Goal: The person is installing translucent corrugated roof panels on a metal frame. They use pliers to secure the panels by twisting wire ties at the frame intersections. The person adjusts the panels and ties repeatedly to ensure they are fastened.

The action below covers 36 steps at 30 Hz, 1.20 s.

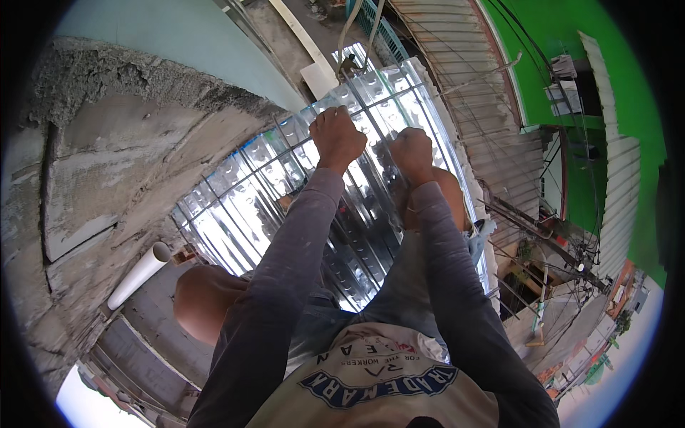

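Observation:
A shiny corrugated metal sheet (246, 203) lies below me, with a grid of thin steel bars (382, 105) over it. My left hand (338, 138) is closed in a fist above a crosswise bar, near the sheet's far edge. To its right, my right hand (413, 153) is also closed, beside a lengthwise bar. What either hand grips, if anything, is hidden beneath the fingers. Both forearms, in grey sleeves, reach forward between my bent knees.
A rough concrete block wall (107, 157) rises on the left, with a white pipe (139, 274) near its foot. Rusty corrugated roofing (492, 107) lies right of the sheet. Beyond it are a green wall (635, 93) and hanging cables. A teal crate (382, 32) stands at the far end.

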Available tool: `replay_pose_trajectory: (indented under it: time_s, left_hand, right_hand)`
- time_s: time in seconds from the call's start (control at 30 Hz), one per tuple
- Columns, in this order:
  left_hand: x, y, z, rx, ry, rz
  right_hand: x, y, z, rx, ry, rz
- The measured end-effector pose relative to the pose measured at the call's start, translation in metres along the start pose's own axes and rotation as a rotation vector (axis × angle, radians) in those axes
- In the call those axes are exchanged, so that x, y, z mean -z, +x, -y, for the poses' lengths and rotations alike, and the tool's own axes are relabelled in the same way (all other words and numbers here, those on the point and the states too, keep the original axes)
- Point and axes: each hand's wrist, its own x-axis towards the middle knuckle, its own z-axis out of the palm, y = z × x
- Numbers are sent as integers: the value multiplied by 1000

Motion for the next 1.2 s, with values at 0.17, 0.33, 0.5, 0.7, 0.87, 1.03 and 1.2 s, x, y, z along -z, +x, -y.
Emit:
replay_pose_trajectory:
  time_s: [0.17,0.33,0.5,0.7,0.87,1.03,1.2]
  left_hand:
    - [-12,28,9,-29,181,156]
    - [-8,43,14,5,91,241]
    - [9,49,15,31,135,309]
    - [11,68,-31,58,10,146]
    - [-7,105,-45,72,64,85]
    - [-13,116,-56,122,36,146]
    - [-22,108,-32,-19,-19,76]
  right_hand:
    - [-1,10,22,-71,-114,99]
    - [-26,29,22,-33,39,110]
    - [-48,49,20,-38,274,-59]
    - [-49,42,17,8,270,-116]
    - [-57,40,17,29,315,-131]
    - [-56,44,8,97,316,-186]
    - [-47,47,12,124,364,-103]
